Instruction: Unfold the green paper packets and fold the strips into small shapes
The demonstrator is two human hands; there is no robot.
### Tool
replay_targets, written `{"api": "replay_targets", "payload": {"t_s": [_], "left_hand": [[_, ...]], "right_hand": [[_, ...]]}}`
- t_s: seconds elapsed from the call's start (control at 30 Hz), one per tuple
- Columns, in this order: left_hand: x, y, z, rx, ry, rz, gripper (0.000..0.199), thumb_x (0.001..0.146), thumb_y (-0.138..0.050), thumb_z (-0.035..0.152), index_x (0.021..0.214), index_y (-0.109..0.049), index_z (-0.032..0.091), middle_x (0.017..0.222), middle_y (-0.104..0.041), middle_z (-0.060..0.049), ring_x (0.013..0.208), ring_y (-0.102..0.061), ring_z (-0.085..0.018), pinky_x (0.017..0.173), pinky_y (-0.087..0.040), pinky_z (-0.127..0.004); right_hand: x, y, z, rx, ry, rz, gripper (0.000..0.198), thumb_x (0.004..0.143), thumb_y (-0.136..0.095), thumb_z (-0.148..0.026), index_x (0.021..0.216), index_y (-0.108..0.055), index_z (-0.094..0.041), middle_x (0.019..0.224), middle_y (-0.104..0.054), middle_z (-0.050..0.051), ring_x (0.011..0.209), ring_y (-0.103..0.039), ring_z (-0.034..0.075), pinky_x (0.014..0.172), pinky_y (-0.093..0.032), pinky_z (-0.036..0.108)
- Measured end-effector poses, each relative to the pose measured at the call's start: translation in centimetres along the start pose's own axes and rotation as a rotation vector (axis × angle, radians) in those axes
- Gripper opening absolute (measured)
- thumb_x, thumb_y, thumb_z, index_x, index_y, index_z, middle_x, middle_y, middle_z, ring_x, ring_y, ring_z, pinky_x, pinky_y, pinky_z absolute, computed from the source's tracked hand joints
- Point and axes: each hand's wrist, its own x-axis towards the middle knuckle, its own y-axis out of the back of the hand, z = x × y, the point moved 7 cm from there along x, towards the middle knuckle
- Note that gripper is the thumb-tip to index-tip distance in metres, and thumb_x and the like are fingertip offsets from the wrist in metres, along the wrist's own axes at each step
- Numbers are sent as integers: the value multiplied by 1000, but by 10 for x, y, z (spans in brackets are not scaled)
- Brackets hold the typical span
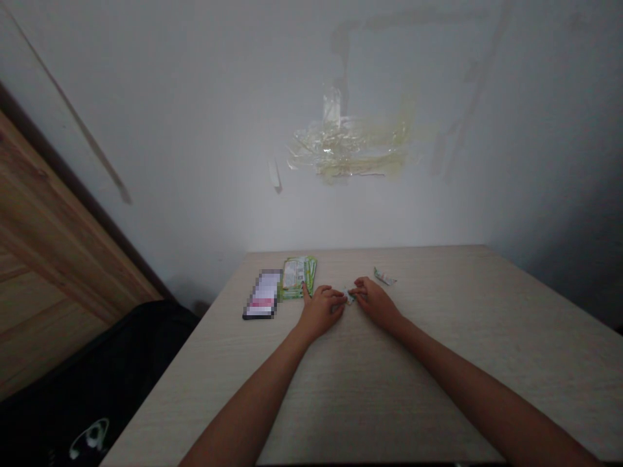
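Note:
Near the middle of the table, my left hand [322, 310] and my right hand [379, 305] face each other, fingertips almost meeting. Between them lies a small folded piece of white and green wrapper [349, 296]. The fingers of both hands are bent and closed onto its two sides, though most of the piece is hidden. One finger of my left hand sticks out towards a stack of green and white packets [294, 274]. Just beyond my right hand lies a separate folded wrapper strip [384, 277], touched by neither hand.
A smartphone [263, 296], its screen blurred out, lies left of the packets on the pale wooden table [438, 415]. Behind the table rises a white wall [219, 130] with clear tape on it. A black cloth item [111, 370] and wooden boards [48, 246] are at left.

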Motion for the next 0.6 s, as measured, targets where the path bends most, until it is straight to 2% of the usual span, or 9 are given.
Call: {"api": "replay_targets", "payload": {"t_s": [0.27,0.6], "left_hand": [[3,1,4,20,13,-28,21,92,-56,36,107,-70,38,115,-71,0,124,-48,-26,106,8,-76],[3,0,4,79,25,-52,22,91,-58,36,108,-70,39,114,-70,0,121,-49,-26,106,6,-77]], "right_hand": [[0,-2,-11,-137,91,-4,29,87,-52,-11,115,-52,-18,108,-68,10,102,-65,21,94,-47,37],[-7,1,-20,-23,117,-58,40,79,-53,-6,116,-44,-19,100,-68,7,93,-67,17,87,-51,33]]}}
